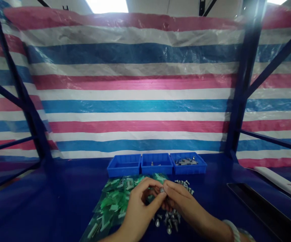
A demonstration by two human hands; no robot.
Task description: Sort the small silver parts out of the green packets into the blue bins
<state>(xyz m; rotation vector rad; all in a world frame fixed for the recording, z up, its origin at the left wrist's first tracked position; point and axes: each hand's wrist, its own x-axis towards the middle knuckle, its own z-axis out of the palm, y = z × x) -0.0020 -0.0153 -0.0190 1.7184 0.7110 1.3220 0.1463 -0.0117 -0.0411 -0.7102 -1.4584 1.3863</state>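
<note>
My left hand (141, 205) and my right hand (182, 200) meet at the fingertips above the blue table. Between them they pinch a small metal part (162, 190), mostly covered by the fingers. Loose metal screws (170, 220) lie beneath and in front of my hands, and further screws (185, 185) lie behind my right hand. To the left, under and beside my left hand, are clear plastic bags with green and pale pieces (115, 198).
Three blue bins stand in a row behind my hands: the left bin (124, 170), the middle bin (157, 170) with a few small parts, and the right bin (191, 169) with metal pieces. A black flat object (263, 208) and a white device (279, 179) lie at the right.
</note>
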